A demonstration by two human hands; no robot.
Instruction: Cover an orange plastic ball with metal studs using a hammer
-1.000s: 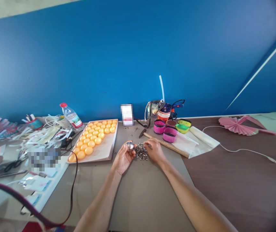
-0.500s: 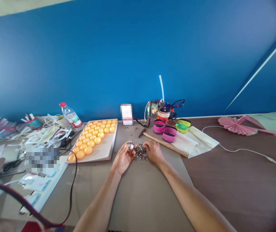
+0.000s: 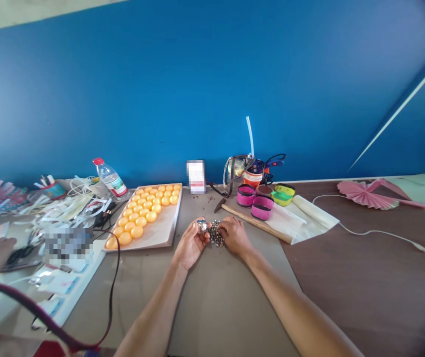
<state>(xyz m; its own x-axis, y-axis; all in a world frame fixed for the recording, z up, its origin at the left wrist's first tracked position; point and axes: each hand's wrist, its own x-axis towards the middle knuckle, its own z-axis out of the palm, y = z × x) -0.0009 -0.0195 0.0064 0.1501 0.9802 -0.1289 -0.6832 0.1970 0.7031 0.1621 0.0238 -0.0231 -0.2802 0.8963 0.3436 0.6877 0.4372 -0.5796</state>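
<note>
Grey flat surface (image 3: 227, 302), bare left hand (image 3: 191, 246) with fingers clamped on a shiny silver ball (image 3: 202, 227), bare right hand (image 3: 236, 239) at the right edge of a small glittering metallic pile (image 3: 215, 237), finger closure there unclear, wooden-handled hammer (image 3: 259, 225) beyond, blue wall (image 3: 197, 89) behind.

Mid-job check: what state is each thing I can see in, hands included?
Left hand: closed on silver ball
Silver ball: held
Right hand: fingertips at pile; any hold hidden
Pile of metallic bits: loose, heaped
Tray: partly filled
Orange balls: arranged in rows
Bottle: capped
Hammer: lying down, unheld
White cable: visible plug end unconnected
</note>
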